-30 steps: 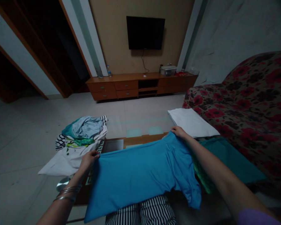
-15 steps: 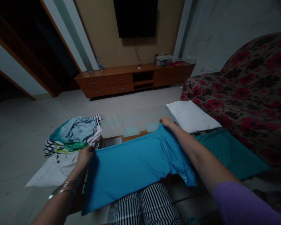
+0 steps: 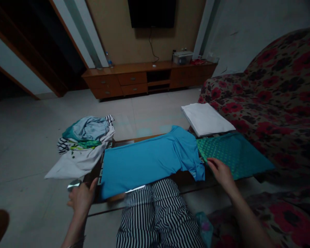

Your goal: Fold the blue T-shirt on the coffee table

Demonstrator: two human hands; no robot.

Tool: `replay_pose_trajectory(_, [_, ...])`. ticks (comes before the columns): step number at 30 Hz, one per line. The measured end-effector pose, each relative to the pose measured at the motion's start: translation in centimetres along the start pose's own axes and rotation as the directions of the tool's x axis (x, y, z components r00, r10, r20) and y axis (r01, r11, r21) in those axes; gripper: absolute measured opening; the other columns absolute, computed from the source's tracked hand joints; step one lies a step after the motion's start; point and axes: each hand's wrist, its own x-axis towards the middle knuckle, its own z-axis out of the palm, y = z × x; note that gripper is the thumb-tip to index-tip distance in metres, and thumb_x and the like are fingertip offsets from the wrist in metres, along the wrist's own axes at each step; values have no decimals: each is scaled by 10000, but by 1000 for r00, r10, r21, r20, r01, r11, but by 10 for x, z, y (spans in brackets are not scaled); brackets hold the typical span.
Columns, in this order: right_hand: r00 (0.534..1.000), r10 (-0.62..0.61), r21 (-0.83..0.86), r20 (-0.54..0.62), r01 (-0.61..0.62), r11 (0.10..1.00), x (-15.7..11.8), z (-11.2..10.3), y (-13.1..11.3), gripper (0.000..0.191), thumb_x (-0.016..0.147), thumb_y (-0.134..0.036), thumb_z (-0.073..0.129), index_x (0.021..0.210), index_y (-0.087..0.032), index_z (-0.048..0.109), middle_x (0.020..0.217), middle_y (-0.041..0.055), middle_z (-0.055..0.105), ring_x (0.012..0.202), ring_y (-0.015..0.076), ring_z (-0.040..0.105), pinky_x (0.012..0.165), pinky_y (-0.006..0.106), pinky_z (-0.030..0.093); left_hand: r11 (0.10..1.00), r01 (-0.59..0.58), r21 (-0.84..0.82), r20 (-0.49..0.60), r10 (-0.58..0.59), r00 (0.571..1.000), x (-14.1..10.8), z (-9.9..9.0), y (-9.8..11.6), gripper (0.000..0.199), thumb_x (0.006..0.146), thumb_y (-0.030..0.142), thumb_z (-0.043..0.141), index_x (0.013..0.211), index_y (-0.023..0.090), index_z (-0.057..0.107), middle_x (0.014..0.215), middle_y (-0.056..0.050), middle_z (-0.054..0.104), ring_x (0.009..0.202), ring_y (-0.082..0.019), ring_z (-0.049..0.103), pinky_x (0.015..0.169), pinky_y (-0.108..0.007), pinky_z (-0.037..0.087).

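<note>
With our left hand (image 3: 81, 199) empty, fingers loosely parted at lower left, and our right (image 3: 222, 175) half-curled, seemingly empty at lower right, we might crease the blue shirt (image 3: 144, 160) lying mid-frame by tugging its bunched end.

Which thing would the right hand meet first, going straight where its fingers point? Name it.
Most likely the green dotted cloth, just ahead of the right hand; depth is unclear, so it might pass above that toward the blue T-shirt.
</note>
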Motion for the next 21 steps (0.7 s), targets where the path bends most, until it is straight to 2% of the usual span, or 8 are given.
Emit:
replay_pose_trajectory(2, [993,111,-1,30,-111,994,-52,6,18,484,841,-550,464,1079,-168,642,976,140,693,854,275,664,798,406,523,994,105,15,53,-106,993,-29,2,-1,765,839,715,295,1099,115,693,1156,-282,587,1131,-494,509,869,-609,410])
replay_pose_trajectory(4, [987,158,-23,34,-158,987,-84,19,24,588,812,-600,486,1180,-152,589,997,154,670,790,268,660,767,414,528,996,90,1,65,-90,994,-47,4,7,726,838,699,328,1076,125,704,1143,-265,607,1132,-466,525,888,-573,414])
replay_pose_trajectory(6, [987,162,-81,1,-161,984,-98,33,20,658,793,-612,512,1251,-142,541,1045,176,643,806,282,654,768,427,522,999,38,11,43,-39,998,-55,7,15,673,825,666,391,1060,119,705,1136,-257,619,1136,-451,529,898,-554,412])
replay_pose_trajectory(10, [984,168,-196,-59,-177,964,-95,46,2,567,810,-543,523,1216,-149,566,1005,170,638,961,331,627,798,430,500,996,0,95,12,-1,1000,-59,10,22,641,799,611,459,1123,102,677,1162,-264,602,1138,-452,524,894,-556,413])
replay_pose_trajectory(14, [983,170,-138,-72,-179,974,-78,42,-4,322,826,-452,496,948,-196,648,926,139,648,904,292,637,797,394,497,989,-87,117,23,85,996,-62,11,26,602,836,556,403,1123,93,661,1136,-260,625,1082,-439,572,829,-504,457])
replay_pose_trajectory(16, [980,179,-31,-88,-182,983,-69,39,-3,291,822,-454,479,822,-205,630,901,135,660,845,276,647,793,391,501,986,-146,75,22,145,989,-62,11,30,546,848,493,392,1133,94,631,1086,-249,654,1018,-407,618,762,-443,480])
replay_pose_trajectory(18, [961,248,125,-122,-233,964,-59,35,-3,320,804,-511,488,757,-212,591,846,126,676,808,275,659,776,392,513,987,-160,23,6,159,987,-59,10,32,494,843,459,405,1123,104,604,1015,-231,680,943,-379,653,701,-395,484])
replay_pose_trajectory(21, [900,425,459,-94,-339,821,-48,30,-7,418,744,-640,540,739,-223,532,726,86,678,763,270,692,673,357,543,985,-155,-77,-23,154,988,-46,9,29,401,805,446,465,997,122,601,886,-192,693,845,-352,672,660,-366,484])
